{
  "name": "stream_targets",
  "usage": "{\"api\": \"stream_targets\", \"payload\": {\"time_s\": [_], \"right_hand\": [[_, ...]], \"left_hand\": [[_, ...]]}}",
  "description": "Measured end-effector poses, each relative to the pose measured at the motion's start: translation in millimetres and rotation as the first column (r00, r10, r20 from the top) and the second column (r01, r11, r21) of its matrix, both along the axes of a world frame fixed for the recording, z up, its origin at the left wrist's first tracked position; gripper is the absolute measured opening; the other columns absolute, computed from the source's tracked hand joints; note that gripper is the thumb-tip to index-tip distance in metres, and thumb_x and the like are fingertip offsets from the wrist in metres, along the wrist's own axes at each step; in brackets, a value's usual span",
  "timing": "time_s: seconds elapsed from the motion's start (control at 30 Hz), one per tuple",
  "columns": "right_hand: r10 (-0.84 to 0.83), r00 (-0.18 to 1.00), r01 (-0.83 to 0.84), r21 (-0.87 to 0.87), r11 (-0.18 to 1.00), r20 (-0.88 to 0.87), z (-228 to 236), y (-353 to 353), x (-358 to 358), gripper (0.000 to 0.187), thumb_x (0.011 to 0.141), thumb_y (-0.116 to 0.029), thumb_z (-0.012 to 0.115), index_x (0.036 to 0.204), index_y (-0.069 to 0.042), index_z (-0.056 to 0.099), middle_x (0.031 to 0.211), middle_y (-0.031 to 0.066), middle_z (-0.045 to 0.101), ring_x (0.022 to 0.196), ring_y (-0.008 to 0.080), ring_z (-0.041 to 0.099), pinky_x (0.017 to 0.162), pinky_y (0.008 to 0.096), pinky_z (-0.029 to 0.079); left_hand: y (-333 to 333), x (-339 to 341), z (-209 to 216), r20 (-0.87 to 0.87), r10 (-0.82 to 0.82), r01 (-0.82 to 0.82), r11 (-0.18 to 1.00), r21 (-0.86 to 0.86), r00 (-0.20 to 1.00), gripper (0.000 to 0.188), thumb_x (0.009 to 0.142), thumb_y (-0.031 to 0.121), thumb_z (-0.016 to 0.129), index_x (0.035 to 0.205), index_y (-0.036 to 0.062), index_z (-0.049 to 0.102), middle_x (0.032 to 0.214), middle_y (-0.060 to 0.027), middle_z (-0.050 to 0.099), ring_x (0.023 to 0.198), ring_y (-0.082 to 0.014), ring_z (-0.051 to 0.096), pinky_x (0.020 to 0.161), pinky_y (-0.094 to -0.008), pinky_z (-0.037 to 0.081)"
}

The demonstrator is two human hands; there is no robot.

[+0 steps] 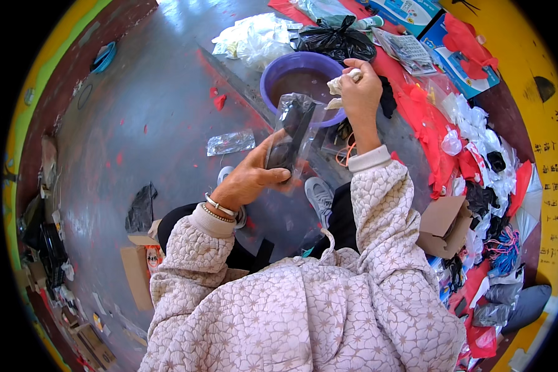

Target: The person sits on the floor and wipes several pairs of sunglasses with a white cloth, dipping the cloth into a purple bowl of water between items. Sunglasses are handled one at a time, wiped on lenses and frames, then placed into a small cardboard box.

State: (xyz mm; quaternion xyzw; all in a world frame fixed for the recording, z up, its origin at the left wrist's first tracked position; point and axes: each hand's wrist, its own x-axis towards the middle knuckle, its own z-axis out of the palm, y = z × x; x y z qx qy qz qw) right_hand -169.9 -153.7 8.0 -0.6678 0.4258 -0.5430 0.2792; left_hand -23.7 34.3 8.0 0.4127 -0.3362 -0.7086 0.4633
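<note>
My left hand (251, 177) grips a dark object inside a clear plastic bag (294, 133) and holds it upright in front of me. My right hand (361, 87) is raised beyond it and closed on a crumpled white cloth (341, 84), just over the rim of a purple basin (273, 77) that holds brownish water. Both forearms wear pale quilted sleeves. Bracelets circle my left wrist.
A flat clear plastic bag (230, 142) lies on the grey floor to the left. A black plastic bag (336, 40) and white bags (254, 37) sit behind the basin. Red, white and black packets are heaped along the right side (477, 149). An open cardboard box (443, 226) stands at right.
</note>
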Motion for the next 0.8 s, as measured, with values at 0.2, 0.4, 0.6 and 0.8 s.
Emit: {"api": "stream_targets", "payload": {"time_s": [0.2,0.4,0.6,0.8], "right_hand": [[0.401,0.886,-0.454,-0.254,0.854,-0.234,18,61,26,0.027,0.070,0.004,0.051,0.095,-0.005,0.058,0.084,0.0093,0.059,0.073,0.0195,0.059,0.064,0.0295,0.048],[-0.128,0.949,0.031,-0.319,0.947,-0.289,-17,-11,0,0.029,0.069,0.001,0.049,0.096,-0.004,0.059,0.085,0.0141,0.060,0.080,0.0289,0.058,0.070,0.0369,0.047],[0.269,0.957,-0.268,-0.021,0.963,0.107,19,50,13,0.023,0.072,0.001,0.054,0.094,-0.003,0.058,0.080,0.0056,0.059,0.070,0.0127,0.057,0.063,0.0263,0.048],[0.310,0.903,-0.416,-0.419,0.807,-0.299,0,67,29,0.024,0.070,-0.001,0.052,0.093,-0.005,0.058,0.083,0.0117,0.058,0.077,0.0258,0.058,0.068,0.0350,0.047]], "left_hand": [[-4,-4,-8,0.038,-0.056,0.058,0.997,-0.045,0.998,0.079,0.075,0.006,0.062,0.139,0.0072,0.014,0.109,-0.0174,0.056,0.084,-0.0207,0.060,0.067,-0.0260,0.051],[-2,-4,-10,-0.028,-0.075,0.076,0.997,0.032,0.997,0.074,0.075,0.004,0.061,0.136,0.0047,0.019,0.108,-0.0194,0.056,0.079,-0.0200,0.062,0.063,-0.0237,0.051],[-9,6,-23,-0.201,0.098,-0.080,0.992,0.094,0.975,0.063,0.079,0.003,0.059,0.133,0.0072,0.026,0.101,-0.0138,0.059,0.080,-0.0195,0.063,0.061,-0.0240,0.053],[-1,10,-13,-0.268,-0.016,0.011,1.000,-0.019,0.963,0.068,0.079,0.002,0.059,0.135,0.0085,0.021,0.104,-0.0163,0.058,0.080,-0.0210,0.063,0.059,-0.0259,0.052]]}}
